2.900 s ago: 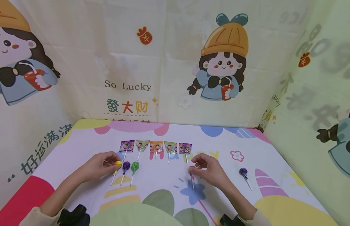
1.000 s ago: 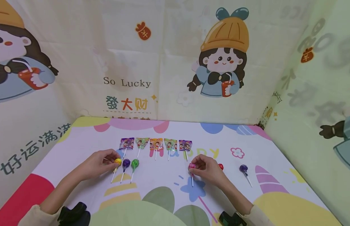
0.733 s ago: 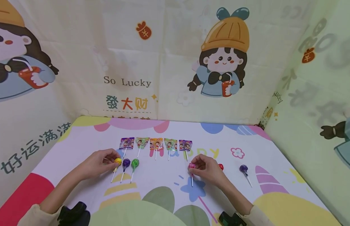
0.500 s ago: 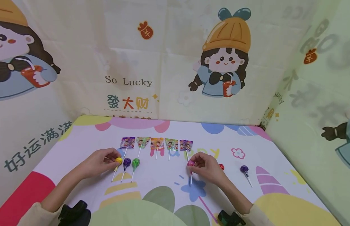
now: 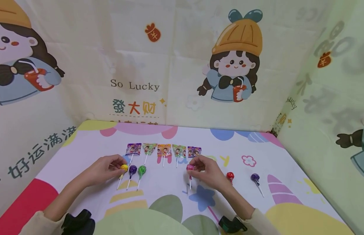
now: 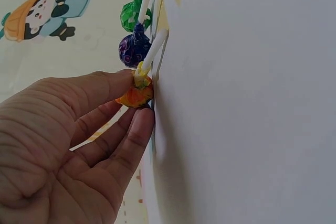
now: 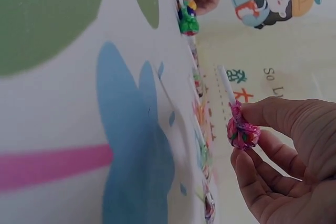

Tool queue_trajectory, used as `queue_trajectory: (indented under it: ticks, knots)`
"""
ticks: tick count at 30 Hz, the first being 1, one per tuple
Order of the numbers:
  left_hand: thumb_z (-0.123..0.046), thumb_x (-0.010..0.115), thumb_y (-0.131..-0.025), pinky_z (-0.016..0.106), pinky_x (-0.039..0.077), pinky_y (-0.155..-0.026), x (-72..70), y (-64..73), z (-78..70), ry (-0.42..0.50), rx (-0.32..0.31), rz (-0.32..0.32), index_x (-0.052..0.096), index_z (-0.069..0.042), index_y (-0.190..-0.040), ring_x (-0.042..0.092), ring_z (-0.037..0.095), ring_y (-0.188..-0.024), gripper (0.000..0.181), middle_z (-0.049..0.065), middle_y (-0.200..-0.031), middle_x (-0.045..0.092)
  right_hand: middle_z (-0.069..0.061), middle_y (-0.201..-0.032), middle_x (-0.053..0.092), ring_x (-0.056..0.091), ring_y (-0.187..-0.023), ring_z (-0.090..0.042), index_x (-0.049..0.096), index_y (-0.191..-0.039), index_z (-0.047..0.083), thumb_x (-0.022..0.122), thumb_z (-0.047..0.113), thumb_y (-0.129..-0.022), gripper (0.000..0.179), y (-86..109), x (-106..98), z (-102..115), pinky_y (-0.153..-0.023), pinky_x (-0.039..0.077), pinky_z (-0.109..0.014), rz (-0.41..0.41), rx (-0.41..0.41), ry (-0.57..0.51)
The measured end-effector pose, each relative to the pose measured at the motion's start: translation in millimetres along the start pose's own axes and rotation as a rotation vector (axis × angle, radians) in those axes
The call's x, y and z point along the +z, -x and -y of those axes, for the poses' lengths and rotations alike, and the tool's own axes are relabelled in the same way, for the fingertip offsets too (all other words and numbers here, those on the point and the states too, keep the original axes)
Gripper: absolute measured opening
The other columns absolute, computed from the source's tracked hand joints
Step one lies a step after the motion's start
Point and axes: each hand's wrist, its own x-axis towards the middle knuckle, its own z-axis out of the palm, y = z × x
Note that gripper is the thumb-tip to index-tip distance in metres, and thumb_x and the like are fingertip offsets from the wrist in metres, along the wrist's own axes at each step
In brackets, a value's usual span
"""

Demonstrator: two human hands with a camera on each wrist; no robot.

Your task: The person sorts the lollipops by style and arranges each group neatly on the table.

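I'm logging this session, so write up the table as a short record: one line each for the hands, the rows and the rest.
Left hand: pinches the yellow lollipop
Right hand: holds the pink lollipop above the tabletop
Front row, left to right: yellow lollipop, purple lollipop, green lollipop
Back row, left to right: five flat-wrapped lollipops, coloured purple, green, orange, green, purple
Right side: red lollipop, stick partly hidden by the arm; second purple lollipop farther right
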Motion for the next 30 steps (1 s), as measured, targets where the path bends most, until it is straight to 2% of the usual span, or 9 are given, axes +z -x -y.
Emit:
queue_trajectory:
  ticks: [10, 25, 30]
  knots:
    - [-0.021, 0.078, -0.091, 0.028, 0.058, -0.083, 0.1, 1.0, 0.2, -0.004, -0.006, -0.002, 0.068, -0.01, -0.108, 0.06, 0.014, -0.09, 0.022, -0.003, -0.096, 0.066, -0.001, -0.093, 0.068, 0.063, -0.082, -0.014, 0.068, -0.105, 0.007, 0.084, 0.014, -0.085, 0.027, -7.3, 9, 11, -0.075, 0.056, -0.021, 0.018, -0.084, -0.018]
    - [-0.021, 0.078, -0.091, 0.026, 0.057, -0.081, -0.2, 0.9, -2.5, 0.011, -0.01, 0.01, 0.068, -0.01, -0.107, 0.059, 0.015, -0.089, 0.022, -0.003, -0.096, 0.066, -0.003, -0.095, 0.069, 0.063, -0.084, -0.014, 0.069, -0.106, 0.006, 0.083, 0.015, -0.086, 0.026, -21.8, 30, 28, -0.077, 0.056, -0.023, 0.057, -0.131, -0.05]
    - [-0.021, 0.078, -0.091, 0.027, 0.057, -0.082, -0.8, 1.5, -2.9, 0.01, -0.013, 0.005, 0.068, -0.01, -0.107, 0.059, 0.015, -0.089, 0.021, -0.003, -0.096, 0.066, 0.0, -0.094, 0.067, 0.062, -0.083, -0.013, 0.069, -0.107, 0.008, 0.083, 0.016, -0.086, 0.026, -24.5, 36, 35, -0.076, 0.056, -0.023, 0.068, -0.134, -0.048]
